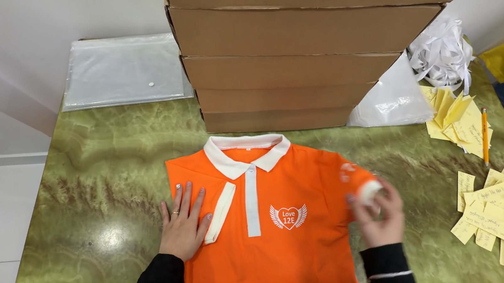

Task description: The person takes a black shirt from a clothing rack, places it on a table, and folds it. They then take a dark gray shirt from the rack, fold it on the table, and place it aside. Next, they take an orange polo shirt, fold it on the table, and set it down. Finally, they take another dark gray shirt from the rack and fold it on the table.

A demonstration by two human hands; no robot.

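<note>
1. Head view: the left hand (183, 225) lies flat, fingers spread, on the orange polo shirt (279, 239), whose white-edged sleeve is just right of the fingertips.
2. The right hand (379, 216) grips the other sleeve's white cuff (370, 190), bunched in closed fingers; motion blur hides detail.
3. Risk: pulling the cuff may drag the shirt askew, as only one flat palm anchors it on the slick marbled green table (104, 162).

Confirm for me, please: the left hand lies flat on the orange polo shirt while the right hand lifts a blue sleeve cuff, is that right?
Not quite. The head view shows the left hand flat on the orange polo shirt, but the sleeve cuff in the right hand is white, not blue.
</note>
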